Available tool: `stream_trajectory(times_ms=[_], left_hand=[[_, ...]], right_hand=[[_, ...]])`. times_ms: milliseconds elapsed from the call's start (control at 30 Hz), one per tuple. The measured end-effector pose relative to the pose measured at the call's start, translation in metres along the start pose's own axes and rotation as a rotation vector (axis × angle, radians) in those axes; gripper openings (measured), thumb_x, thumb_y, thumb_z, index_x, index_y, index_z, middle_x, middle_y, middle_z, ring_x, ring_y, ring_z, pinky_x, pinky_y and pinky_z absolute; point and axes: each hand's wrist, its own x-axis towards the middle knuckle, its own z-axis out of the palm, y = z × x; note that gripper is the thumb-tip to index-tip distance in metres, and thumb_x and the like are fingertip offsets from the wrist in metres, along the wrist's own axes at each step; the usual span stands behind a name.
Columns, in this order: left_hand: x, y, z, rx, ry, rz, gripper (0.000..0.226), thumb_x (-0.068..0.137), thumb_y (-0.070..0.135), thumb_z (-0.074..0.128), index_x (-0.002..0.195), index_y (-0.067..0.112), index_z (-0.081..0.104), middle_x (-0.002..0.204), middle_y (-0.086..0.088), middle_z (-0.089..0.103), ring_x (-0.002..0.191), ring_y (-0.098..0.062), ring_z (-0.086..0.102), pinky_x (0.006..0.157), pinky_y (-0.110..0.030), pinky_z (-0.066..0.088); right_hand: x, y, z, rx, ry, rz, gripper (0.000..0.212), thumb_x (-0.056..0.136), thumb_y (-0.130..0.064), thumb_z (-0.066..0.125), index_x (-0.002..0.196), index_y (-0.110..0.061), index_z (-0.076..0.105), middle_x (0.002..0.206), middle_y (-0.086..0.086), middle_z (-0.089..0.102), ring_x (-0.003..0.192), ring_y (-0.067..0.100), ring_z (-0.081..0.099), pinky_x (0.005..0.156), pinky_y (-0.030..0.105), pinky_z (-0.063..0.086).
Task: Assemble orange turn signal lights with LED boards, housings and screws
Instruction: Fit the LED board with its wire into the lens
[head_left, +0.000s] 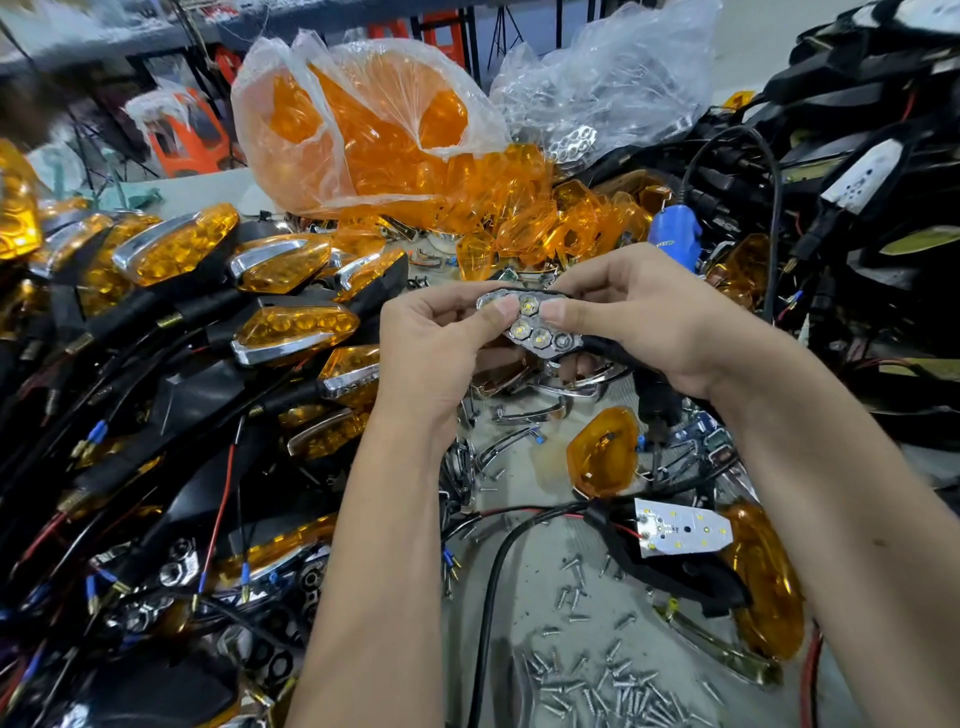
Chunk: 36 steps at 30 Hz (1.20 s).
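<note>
A: Thumbs of left hand (434, 338) and right hand (644, 322) press the chrome reflector (535, 325) into its black housing (602, 347), mid-scene, fingers curled behind?

B: Yes. Uneven pressure could tilt it, leaving LEDs misaligned.

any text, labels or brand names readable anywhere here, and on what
Nothing here can be read.
Blue tool: a yellowish mark on its body, too blurred to read.
Bare LED board: tiny dark print near the middle, too small to read.
Reflector unit held in both hands: no text visible.
</note>
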Motion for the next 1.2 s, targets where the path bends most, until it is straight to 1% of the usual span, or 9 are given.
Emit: stream_trajectory(times_ms=[167, 300, 367, 500, 600, 767, 867, 1100, 1200], left_hand=[[-0.002, 0.001, 0.025, -0.052, 0.108, 0.084, 0.012, 0.093, 0.02, 0.074, 0.084, 0.027, 0.077, 0.077, 0.011, 0.072, 0.072, -0.005, 0.065, 0.069, -0.027, 0.054], [-0.003, -0.003, 0.04, -0.052, 0.094, -0.001, 0.027, 0.091, 0.052, 0.06, 0.112, 0.04, 0.073, 0.122, 0.009, 0.073, 0.117, -0.009, 0.066, 0.102, -0.048, 0.055], [-0.004, -0.003, 0.041, -0.119, 0.12, -0.055, 0.044, 0.092, 0.054, 0.056, 0.126, 0.027, 0.065, 0.135, -0.002, 0.068, 0.128, -0.023, 0.062, 0.107, -0.059, 0.05], [-0.006, -0.006, 0.04, -0.296, 0.152, 0.02, 0.021, 0.109, 0.023, 0.045, 0.101, 0.012, 0.062, 0.103, -0.008, 0.079, 0.099, -0.028, 0.076, 0.088, -0.053, 0.062], [-0.002, -0.004, 0.032, -0.427, 0.189, 0.045, 0.019, 0.112, 0.009, 0.039, 0.107, 0.001, 0.055, 0.083, -0.01, 0.076, 0.086, -0.031, 0.077, 0.08, -0.046, 0.064], [0.004, 0.002, 0.015, -0.64, 0.15, -0.119, 0.019, 0.11, 0.006, 0.043, 0.121, -0.002, 0.056, 0.076, -0.007, 0.066, 0.058, -0.017, 0.061, 0.051, -0.024, 0.051], [0.003, 0.003, 0.009, -0.674, 0.068, -0.222, 0.02, 0.106, 0.006, 0.041, 0.113, 0.002, 0.059, 0.073, -0.003, 0.061, 0.051, -0.013, 0.051, 0.044, -0.021, 0.042], [-0.003, 0.005, 0.008, -0.554, -0.03, -0.312, 0.029, 0.109, 0.026, 0.042, 0.088, 0.013, 0.057, 0.065, 0.002, 0.054, 0.048, -0.011, 0.046, 0.041, -0.02, 0.037], [-0.003, 0.005, 0.009, -0.511, -0.017, -0.347, 0.031, 0.112, 0.022, 0.038, 0.088, 0.011, 0.056, 0.064, 0.001, 0.053, 0.048, -0.012, 0.046, 0.041, -0.02, 0.037]], right_hand=[[0.002, -0.004, 0.009, 0.103, 0.127, -0.038, 0.018, 0.096, -0.012, 0.073, 0.097, 0.007, 0.075, 0.078, 0.016, 0.067, 0.056, 0.026, 0.065, 0.051, 0.026, 0.052], [0.002, -0.009, 0.02, 0.161, 0.158, -0.033, 0.014, 0.095, -0.014, 0.075, 0.091, 0.0, 0.073, 0.077, 0.008, 0.071, 0.057, 0.019, 0.065, 0.052, 0.025, 0.054], [0.002, -0.009, 0.025, 0.121, 0.162, -0.055, 0.011, 0.095, -0.014, 0.074, 0.087, -0.007, 0.071, 0.094, 0.012, 0.076, 0.074, 0.015, 0.07, 0.063, 0.025, 0.056], [0.0, -0.011, 0.024, -0.082, 0.041, -0.058, 0.01, 0.1, -0.015, 0.068, 0.094, -0.008, 0.073, 0.098, 0.003, 0.078, 0.081, 0.017, 0.075, 0.072, 0.03, 0.063], [-0.002, -0.015, 0.011, -0.313, -0.006, -0.078, 0.018, 0.099, -0.025, 0.069, 0.091, -0.01, 0.074, 0.08, -0.005, 0.076, 0.071, 0.013, 0.073, 0.065, 0.032, 0.063], [-0.011, -0.024, -0.018, -0.686, -0.334, -0.049, 0.004, 0.091, -0.024, 0.079, 0.087, -0.025, 0.077, 0.075, -0.015, 0.073, 0.069, 0.002, 0.069, 0.064, 0.017, 0.055], [-0.012, -0.023, -0.016, -0.837, -0.494, 0.107, 0.019, 0.083, -0.021, 0.086, 0.092, -0.034, 0.077, 0.087, -0.011, 0.074, 0.081, 0.004, 0.07, 0.069, 0.016, 0.054], [-0.007, -0.016, 0.007, -1.123, -0.533, 0.221, 0.023, 0.08, -0.028, 0.089, 0.083, -0.04, 0.07, 0.09, -0.012, 0.067, 0.086, 0.014, 0.066, 0.076, 0.031, 0.056], [-0.007, -0.016, 0.004, -1.082, -0.525, 0.194, 0.022, 0.084, -0.025, 0.086, 0.076, -0.039, 0.071, 0.076, -0.018, 0.067, 0.077, 0.006, 0.067, 0.069, 0.024, 0.056]])
